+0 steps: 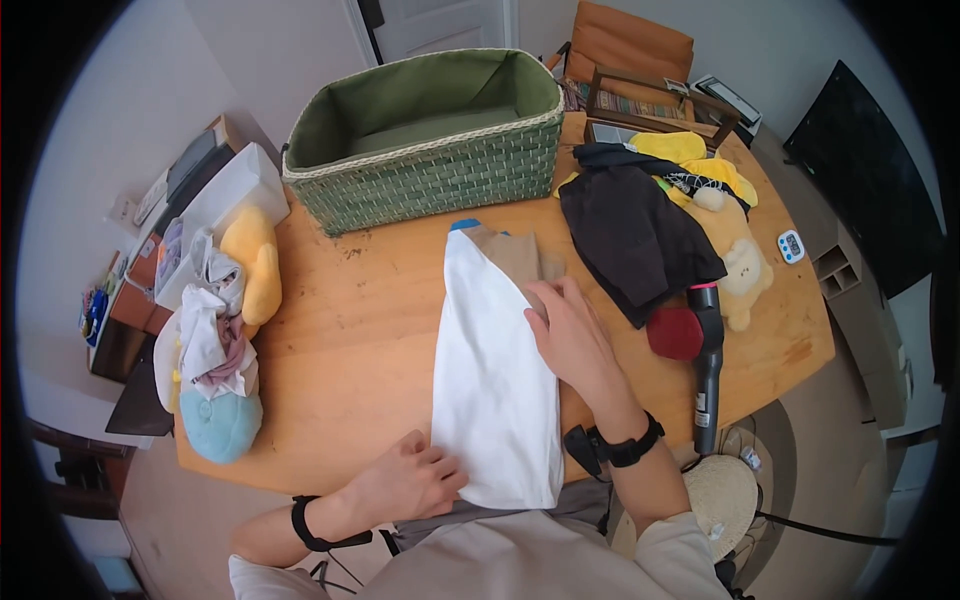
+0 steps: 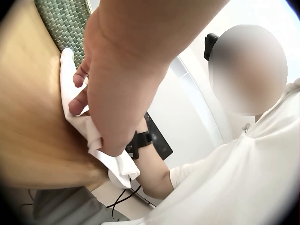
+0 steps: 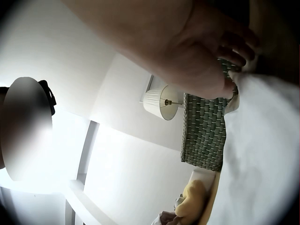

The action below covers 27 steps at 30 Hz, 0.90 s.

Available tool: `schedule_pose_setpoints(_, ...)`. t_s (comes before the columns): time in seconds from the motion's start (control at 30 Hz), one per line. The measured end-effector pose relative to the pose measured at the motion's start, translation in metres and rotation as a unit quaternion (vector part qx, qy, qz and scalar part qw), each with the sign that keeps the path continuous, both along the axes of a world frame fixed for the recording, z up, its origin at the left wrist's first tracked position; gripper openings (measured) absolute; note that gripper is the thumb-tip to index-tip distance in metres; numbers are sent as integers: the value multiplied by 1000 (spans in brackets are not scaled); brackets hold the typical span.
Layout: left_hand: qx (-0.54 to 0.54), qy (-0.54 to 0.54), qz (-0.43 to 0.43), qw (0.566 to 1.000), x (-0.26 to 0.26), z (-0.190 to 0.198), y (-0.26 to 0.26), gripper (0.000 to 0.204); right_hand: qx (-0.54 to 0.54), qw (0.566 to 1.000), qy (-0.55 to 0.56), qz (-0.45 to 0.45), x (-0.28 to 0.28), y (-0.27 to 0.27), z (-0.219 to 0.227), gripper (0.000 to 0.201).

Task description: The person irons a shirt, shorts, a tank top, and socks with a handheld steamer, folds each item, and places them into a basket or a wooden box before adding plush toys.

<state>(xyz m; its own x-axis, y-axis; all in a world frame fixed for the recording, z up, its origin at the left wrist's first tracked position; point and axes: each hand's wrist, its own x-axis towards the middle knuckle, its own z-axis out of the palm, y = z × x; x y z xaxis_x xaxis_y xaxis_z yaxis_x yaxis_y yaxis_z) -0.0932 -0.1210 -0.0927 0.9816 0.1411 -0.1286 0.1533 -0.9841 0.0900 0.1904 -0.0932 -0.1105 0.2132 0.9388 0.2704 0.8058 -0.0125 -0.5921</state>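
Note:
A long folded white garment (image 1: 495,370) lies down the middle of the wooden table, its near end reaching over the front edge. Tan cloth (image 1: 513,252) and a bit of blue (image 1: 464,225) show at its far end. My left hand (image 1: 412,478) grips the garment's near left edge with curled fingers; in the left wrist view its fingertips (image 2: 78,101) lie on the white cloth. Farther up, on the right side, my right hand (image 1: 575,345) pinches the edge where white meets tan. In the right wrist view the cloth rises to a peak by the thumb (image 3: 228,89).
Behind the garment stands a green woven basket (image 1: 430,180). At right lie dark clothing (image 1: 635,230), a plush bear (image 1: 745,265), a black-handled tool (image 1: 707,370) and a small timer (image 1: 791,246). Plush toys (image 1: 222,425) and crumpled clothes (image 1: 212,340) pile up at left beside a white bin (image 1: 245,185).

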Motion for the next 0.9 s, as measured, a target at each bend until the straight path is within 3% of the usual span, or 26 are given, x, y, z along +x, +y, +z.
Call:
schedule_pose_setpoints(0.1,-15,-4,-7,1000,-6,4,2,23,-25,997,72,-13,10,18,-25,24)
schedule_pose_setpoints(0.13,-39,-32,-8,999,-7,4,3,21,15,995,94,1,15,20,-31,19)
schedule_pose_setpoints(0.3,-121,-31,-24,992,-5,-1,6,21,70,989,130,-27,13,6,-5,14)
schedule_pose_setpoints(0.4,-147,10,-44,988,1,4,8,23,23,989,143,-40,17,3,-3,12)
schedule_pose_setpoints(0.47,-210,44,-35,976,2,0,9,26,-133,986,86,-52,20,3,-12,14)
schedule_pose_setpoints(0.6,-270,118,4,956,15,14,25,24,-136,985,103,-40,26,1,-8,19)
schedule_pose_setpoints(0.67,-242,6,108,964,33,32,48,20,-134,982,122,-47,26,-2,1,21)
schedule_pose_setpoints(0.73,-189,-93,153,965,50,40,75,17,-136,980,143,-35,25,-4,12,21)
schedule_pose_setpoints(0.8,-204,-115,263,936,69,42,103,18,-136,977,162,-21,24,-4,14,21)
schedule_pose_setpoints(0.9,-131,-197,242,941,90,13,155,30,-164,980,110,-22,23,-6,6,23)
